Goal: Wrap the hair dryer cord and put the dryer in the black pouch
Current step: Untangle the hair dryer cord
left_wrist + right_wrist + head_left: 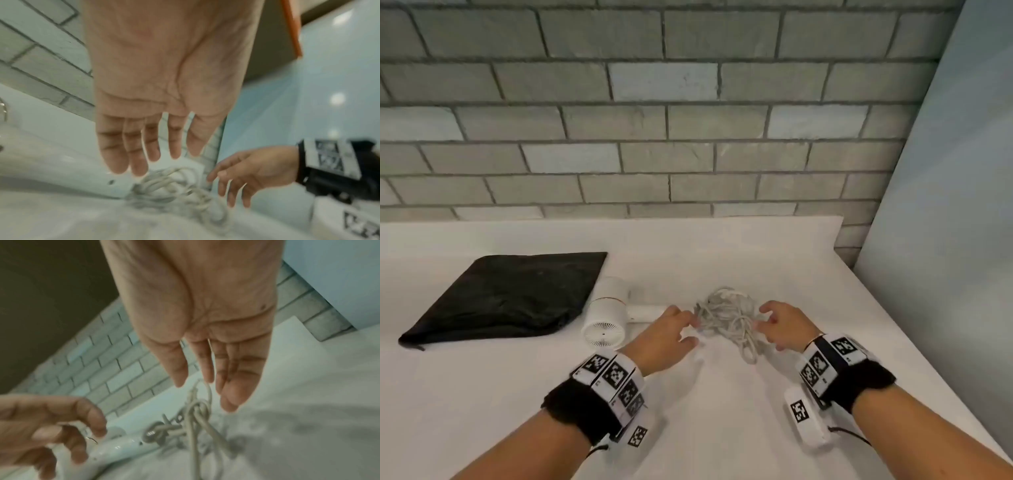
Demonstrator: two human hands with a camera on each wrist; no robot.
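A white hair dryer (608, 317) lies on its side on the white counter (482, 394), its handle (115, 449) pointing right. Its grey-white cord (726, 318) sits in a loose tangled heap just right of the handle. My left hand (688, 327) hovers at the heap's left edge and my right hand (767, 320) at its right edge. In the wrist views the left hand (148, 154) and the right hand (205, 378) show spread fingers above the cord (170, 191) (197, 418), holding nothing. The flat black pouch (506, 298) lies left of the dryer.
A grey brick-tile wall (654, 137) runs behind the counter. A pale blue panel (945, 240) closes off the right side, where the counter's right edge runs diagonally toward me. Bare counter lies in front of my hands.
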